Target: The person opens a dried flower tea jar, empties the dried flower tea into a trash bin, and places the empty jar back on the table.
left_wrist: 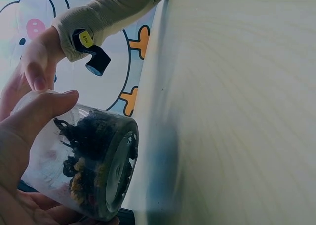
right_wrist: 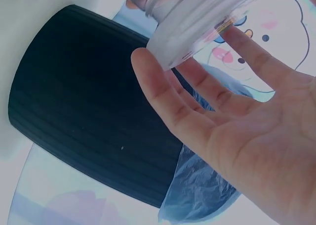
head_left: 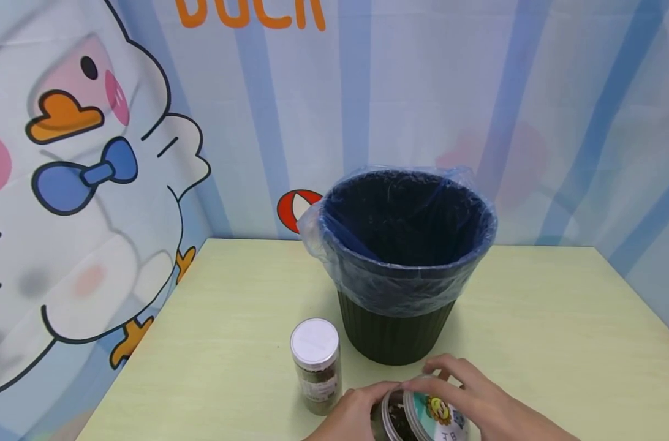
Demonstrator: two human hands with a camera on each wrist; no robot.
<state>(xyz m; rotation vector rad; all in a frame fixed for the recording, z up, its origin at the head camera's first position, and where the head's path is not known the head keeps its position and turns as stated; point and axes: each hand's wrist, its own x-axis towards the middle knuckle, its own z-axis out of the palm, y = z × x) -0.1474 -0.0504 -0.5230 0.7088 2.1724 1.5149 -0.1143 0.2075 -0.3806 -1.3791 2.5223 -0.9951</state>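
Note:
My left hand [head_left: 353, 413] grips a clear jar [left_wrist: 86, 158] tilted on its side, thumb along one side and fingers underneath. Dark and yellowish dried bits show through its wall near the base. The jar's lid [head_left: 438, 419], with a green and white label and a cartoon flower, faces right in the head view. Around that lid's rim my right hand [head_left: 486, 401] curls its fingers; in the right wrist view its fingertips are right at the clear rim [right_wrist: 197, 29]. Another jar [head_left: 318, 376], white-capped and holding brownish contents, stands upright to the left.
Behind the hands stands a black ribbed trash bin [head_left: 397, 331], lined with a translucent blue bag [head_left: 406, 291] folded over its rim. Everything is on a pale wooden table [head_left: 224, 343]. A cartoon duck curtain [head_left: 423, 92] hangs at the back and sides.

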